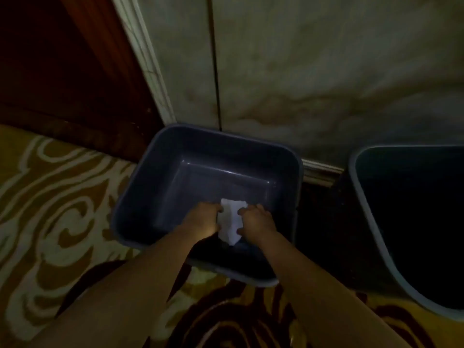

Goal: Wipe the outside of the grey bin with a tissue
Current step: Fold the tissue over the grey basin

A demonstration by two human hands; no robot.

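Observation:
The grey bin (140, 187) stands on the floor against the wall, open top towards me, nothing lying on its bottom. Above its opening I hold a white tissue (229, 221) between both hands. My left hand (203, 219) grips the tissue's left edge and my right hand (256, 222) grips its right edge. The tissue is crumpled and hangs a little below my fingers. Both forearms reach in from the bottom of the view and cover part of the bin's near rim.
A second bin (371, 209) with a dark inside stands to the right, cut off by the frame edge. A pale marbled wall (301, 71) rises behind both bins. A dark wooden door (50, 59) is at the left. Patterned yellow carpet (62, 197) covers the floor.

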